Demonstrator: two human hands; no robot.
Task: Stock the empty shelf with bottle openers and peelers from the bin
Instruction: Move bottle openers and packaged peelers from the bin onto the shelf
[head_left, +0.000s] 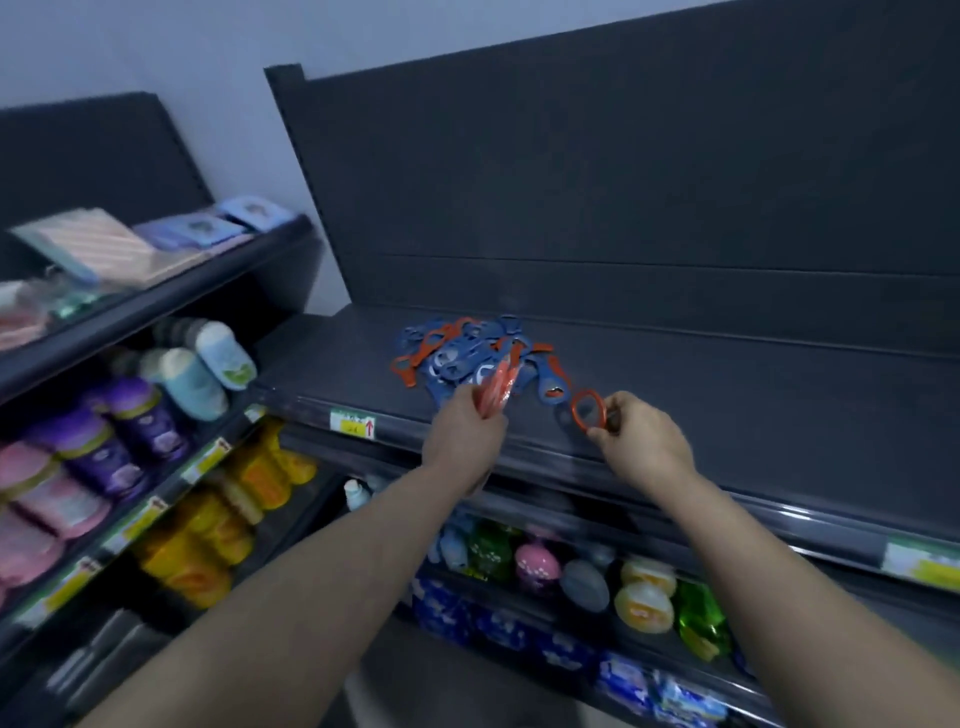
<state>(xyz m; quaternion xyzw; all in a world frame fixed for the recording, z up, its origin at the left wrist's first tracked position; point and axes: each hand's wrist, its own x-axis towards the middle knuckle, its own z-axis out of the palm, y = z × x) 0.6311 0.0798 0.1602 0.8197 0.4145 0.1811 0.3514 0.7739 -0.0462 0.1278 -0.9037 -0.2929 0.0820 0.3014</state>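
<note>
The left hand (464, 432) is curled around a bundle of orange tools (497, 391), gripping them so that they stick up past the fingers and over the front of the pile; blur makes it impossible to tell whether they are peelers or openers. The right hand (643, 442) pinches an orange opener (588, 410) between thumb and fingertips, its ring end pointing left and held just above the front part of the shelf (737, 395). Between and just beyond the two hands lies a loose pile of blue and orange bottle openers (462, 353), heaped untidily on the left half of the dark shelf, close to its front edge. A price label (352, 421) with a red arrow sits on the shelf's front strip, to the left of the left hand. A dark back panel (623, 182) rises behind the shelf. The lower shelf (597, 649) beneath carries round, colourful containers and blue packets. A neighbouring rack (171, 301) on the left holds purple, pink and yellow packages.
</note>
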